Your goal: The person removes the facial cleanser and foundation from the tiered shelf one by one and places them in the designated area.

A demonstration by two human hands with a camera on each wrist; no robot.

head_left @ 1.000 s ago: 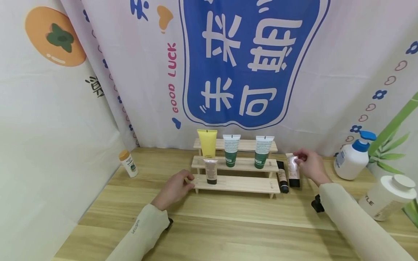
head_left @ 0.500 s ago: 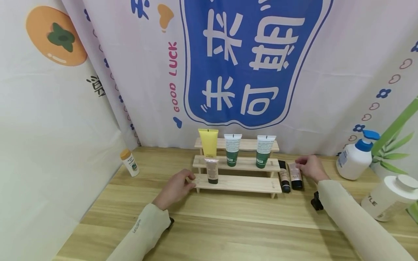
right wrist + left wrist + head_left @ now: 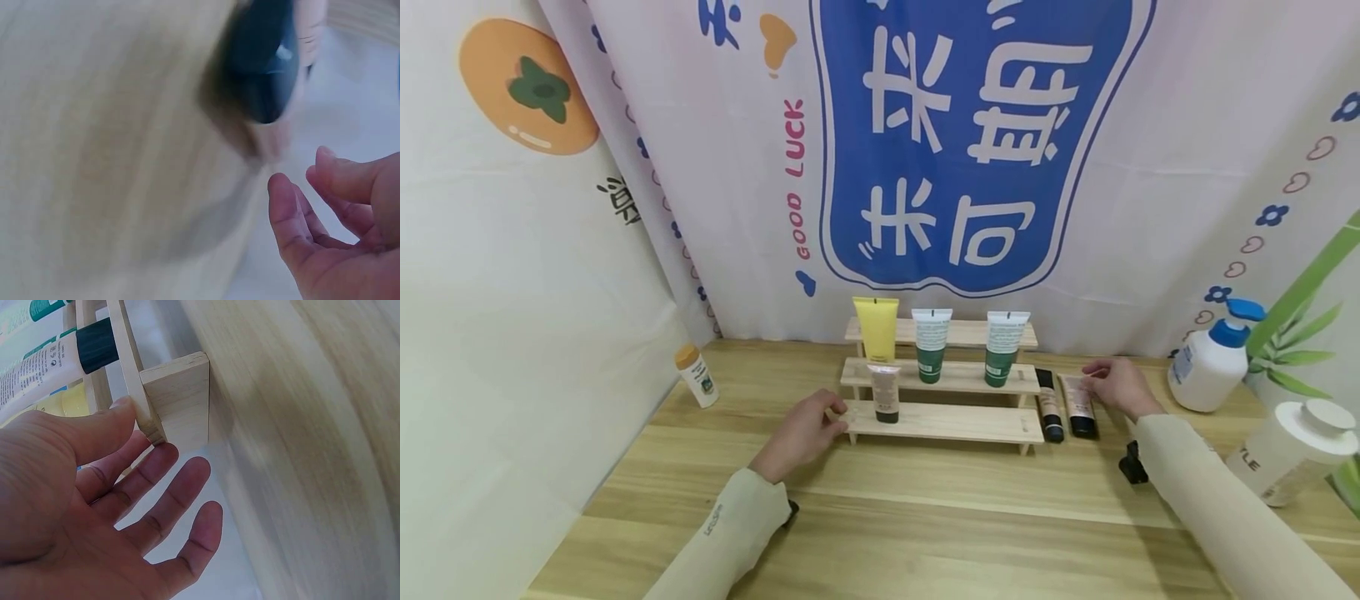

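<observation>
My left hand (image 3: 802, 435) pinches the left end of the lowest step of a three-step wooden display rack (image 3: 955, 423), thumb above and fingers at its underside. In the left wrist view, the hand's other fingers (image 3: 190, 475) spread loosely. My right hand (image 3: 1122, 388) is at the upper end of a pinkish black-capped cosmetic tube (image 3: 1078, 406) lying on the table. The right wrist view shows a gap between thumb and fingers, apart from the blurred dark cap (image 3: 265, 69). A second dark-and-beige tube (image 3: 1049, 407) lies between that tube and the rack.
On the rack stand a yellow tube (image 3: 877, 327), two white-and-green tubes (image 3: 931, 343) and a small pinkish tube (image 3: 886, 392). An orange-capped bottle (image 3: 697, 377) is at left. A blue-topped pump bottle (image 3: 1206, 367) and a white bottle (image 3: 1288, 450) stand at right.
The pinkish tube, earlier raised at its upper end in my right hand, now lies on the table. My right hand has shifted slightly right and let go. The left hand stays put.
</observation>
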